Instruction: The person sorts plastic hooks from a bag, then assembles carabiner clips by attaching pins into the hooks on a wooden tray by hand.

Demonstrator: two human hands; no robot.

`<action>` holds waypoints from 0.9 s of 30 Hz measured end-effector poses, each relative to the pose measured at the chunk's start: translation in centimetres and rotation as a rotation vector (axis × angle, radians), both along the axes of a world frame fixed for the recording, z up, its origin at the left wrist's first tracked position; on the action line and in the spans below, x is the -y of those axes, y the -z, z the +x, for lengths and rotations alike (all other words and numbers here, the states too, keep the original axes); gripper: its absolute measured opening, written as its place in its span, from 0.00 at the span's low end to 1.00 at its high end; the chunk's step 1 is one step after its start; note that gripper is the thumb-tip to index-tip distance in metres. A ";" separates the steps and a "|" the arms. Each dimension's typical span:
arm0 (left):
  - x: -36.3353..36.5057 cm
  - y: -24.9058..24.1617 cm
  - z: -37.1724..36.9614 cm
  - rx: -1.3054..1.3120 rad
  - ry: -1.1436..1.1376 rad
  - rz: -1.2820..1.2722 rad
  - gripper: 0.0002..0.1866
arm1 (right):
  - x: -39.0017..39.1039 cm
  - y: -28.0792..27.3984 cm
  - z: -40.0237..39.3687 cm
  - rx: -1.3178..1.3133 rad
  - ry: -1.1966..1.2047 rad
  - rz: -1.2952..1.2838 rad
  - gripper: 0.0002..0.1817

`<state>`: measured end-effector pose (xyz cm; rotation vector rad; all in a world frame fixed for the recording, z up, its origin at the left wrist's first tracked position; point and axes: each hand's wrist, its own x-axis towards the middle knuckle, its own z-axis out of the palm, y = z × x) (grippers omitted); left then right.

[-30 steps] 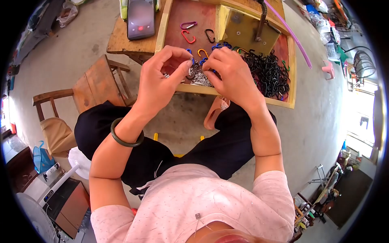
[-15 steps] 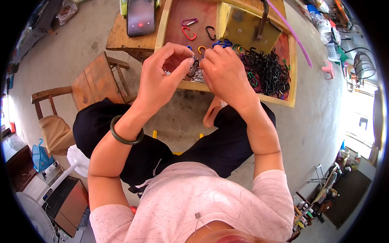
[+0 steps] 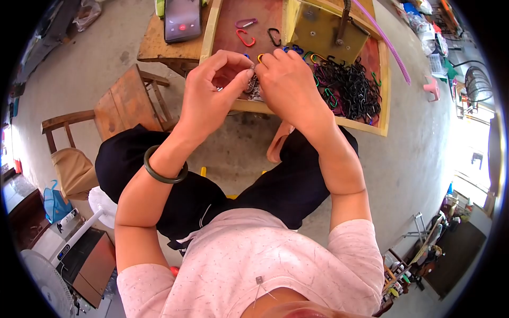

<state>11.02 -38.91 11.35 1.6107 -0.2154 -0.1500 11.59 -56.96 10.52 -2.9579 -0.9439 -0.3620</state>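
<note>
Over the near edge of a shallow wooden tray (image 3: 246, 107), my left hand (image 3: 212, 98) is closed in a pinch, with a small metal piece (image 3: 252, 68) between thumb and forefinger tips. My right hand (image 3: 293, 87) is closed close beside it, knuckles up; its fingers hide whatever they grip. Small silver metal parts (image 3: 255, 94) lie in the tray below the hands. Beyond them are a red carabiner (image 3: 245, 38), a purple carabiner (image 3: 245, 23) and a black carabiner (image 3: 274, 37). To the right of my right hand is a heap of black carabiners (image 3: 352, 93) with some green ones among them.
A lever (image 3: 342, 29) with a yellowish plate (image 3: 323, 36) stands over the tray's back right. A phone (image 3: 183, 21) lies on the wooden table (image 3: 151, 46) at left. A wooden chair (image 3: 114, 106) stands left of my knees, and a purple coiled cord (image 3: 389, 47) hangs at right.
Both hands have shifted slightly up and left, staying close together. My right-hand fingers have moved nearer the left fingertips. The view has tilted a little.
</note>
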 end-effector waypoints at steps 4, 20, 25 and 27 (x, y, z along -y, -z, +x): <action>-0.1 0.1 0.0 -0.036 0.018 -0.026 0.06 | 0.6 -0.2 0.3 -0.118 -0.014 0.215 0.05; 0.1 -0.9 0.7 -0.341 0.202 -0.293 0.08 | 3.3 -2.8 0.0 -0.926 0.090 1.418 0.04; 0.1 -0.5 0.7 -0.360 0.224 -0.309 0.08 | 3.0 -2.7 0.2 -0.941 0.023 1.397 0.04; 0.1 -0.7 0.7 -0.362 0.230 -0.315 0.08 | 3.0 -2.5 0.2 -0.939 0.011 1.382 0.04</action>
